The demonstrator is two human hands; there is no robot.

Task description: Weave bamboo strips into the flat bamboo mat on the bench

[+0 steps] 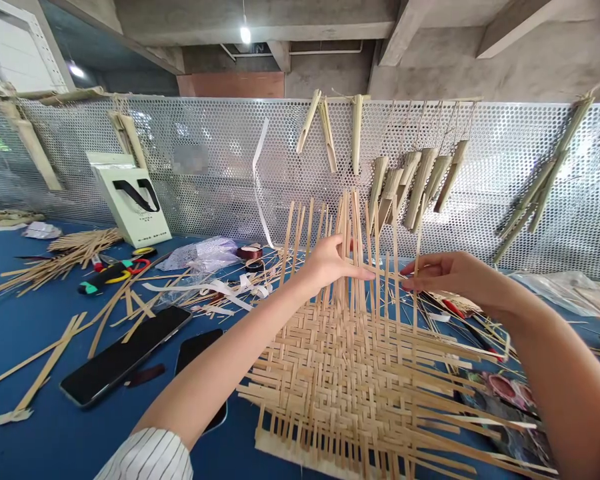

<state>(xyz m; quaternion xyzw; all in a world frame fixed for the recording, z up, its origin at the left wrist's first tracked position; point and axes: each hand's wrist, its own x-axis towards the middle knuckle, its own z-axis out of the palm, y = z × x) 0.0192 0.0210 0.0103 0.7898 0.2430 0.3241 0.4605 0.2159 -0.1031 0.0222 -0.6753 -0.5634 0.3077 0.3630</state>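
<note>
A partly woven mat of bamboo strips [350, 373] lies before me, with loose strip ends sticking out on its sides. At its far edge several upright bamboo strips [356, 223] rise, bunched near the middle. My left hand [333, 263] is closed around that bunch, its thumb pointing right across the strips. My right hand [445, 277] is closed in a pinch at the right of the uprights. Between its fingertips is the end of a thin crosswise bamboo strip [387, 274], which runs left toward my left thumb. The fingers behind the bunch are partly hidden.
Left of the mat are a black phone [127, 353], a second phone [200, 350] partly under my forearm, scissors [123, 272] and loose strips [80, 250]. A pale green box [135, 207] stands by the perforated metal panel [215, 167]. Red-handled pliers [473, 330] lie right.
</note>
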